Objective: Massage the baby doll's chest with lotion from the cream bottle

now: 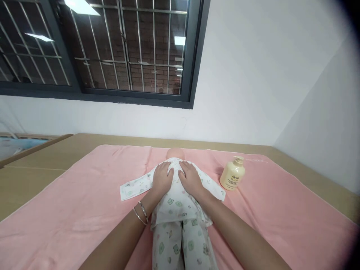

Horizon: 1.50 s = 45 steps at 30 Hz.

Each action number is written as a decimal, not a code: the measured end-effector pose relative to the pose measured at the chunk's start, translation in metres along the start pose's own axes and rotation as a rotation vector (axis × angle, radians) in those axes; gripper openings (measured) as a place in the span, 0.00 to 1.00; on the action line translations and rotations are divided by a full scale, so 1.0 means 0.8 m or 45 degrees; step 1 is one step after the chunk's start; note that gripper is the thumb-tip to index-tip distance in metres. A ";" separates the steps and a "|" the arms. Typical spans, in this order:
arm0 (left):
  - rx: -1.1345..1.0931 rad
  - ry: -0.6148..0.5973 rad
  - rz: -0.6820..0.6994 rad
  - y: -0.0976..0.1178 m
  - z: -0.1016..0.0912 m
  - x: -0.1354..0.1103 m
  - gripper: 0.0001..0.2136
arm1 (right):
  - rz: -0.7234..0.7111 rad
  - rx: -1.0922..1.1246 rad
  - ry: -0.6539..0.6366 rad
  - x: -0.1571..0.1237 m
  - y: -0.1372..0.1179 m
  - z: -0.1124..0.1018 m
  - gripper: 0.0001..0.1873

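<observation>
A baby doll (175, 153) lies on a pink towel (84, 202), head away from me, dressed in a white printed top and trousers (177, 232). My left hand (162, 177) rests flat on the left side of its chest, fingers together and stretched out. My right hand (190, 178) lies flat on the right side of the chest in the same way. Two thin bangles (141, 213) circle my left wrist. The doll's sleeves spread out to both sides.
A cream pump bottle (232, 175) stands on the towel just right of the doll. The towel covers a wooden surface (33, 168) that meets a white wall under a barred window (112, 48). Another wall closes the right side.
</observation>
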<state>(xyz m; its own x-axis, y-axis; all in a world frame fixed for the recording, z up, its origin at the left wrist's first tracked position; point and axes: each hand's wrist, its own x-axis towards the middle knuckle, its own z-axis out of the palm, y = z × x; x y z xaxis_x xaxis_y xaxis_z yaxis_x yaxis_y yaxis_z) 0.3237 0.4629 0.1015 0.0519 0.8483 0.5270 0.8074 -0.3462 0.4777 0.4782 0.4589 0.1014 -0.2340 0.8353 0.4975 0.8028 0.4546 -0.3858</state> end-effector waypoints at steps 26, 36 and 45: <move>0.040 0.006 0.141 -0.008 -0.004 0.001 0.18 | 0.013 -0.125 0.018 -0.003 -0.013 -0.001 0.21; 0.017 0.189 0.189 -0.001 -0.006 -0.010 0.15 | -0.069 -0.302 0.039 -0.012 -0.030 -0.007 0.17; -0.005 0.016 0.006 -0.011 0.001 -0.003 0.17 | -0.009 -0.087 -0.063 -0.004 -0.012 0.000 0.25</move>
<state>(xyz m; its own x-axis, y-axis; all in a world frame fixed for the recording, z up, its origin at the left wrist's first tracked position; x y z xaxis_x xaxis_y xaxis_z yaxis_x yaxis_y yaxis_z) 0.3172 0.4638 0.0956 0.0484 0.8413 0.5384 0.8051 -0.3519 0.4775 0.4711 0.4522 0.1033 -0.2653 0.8472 0.4603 0.8361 0.4399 -0.3279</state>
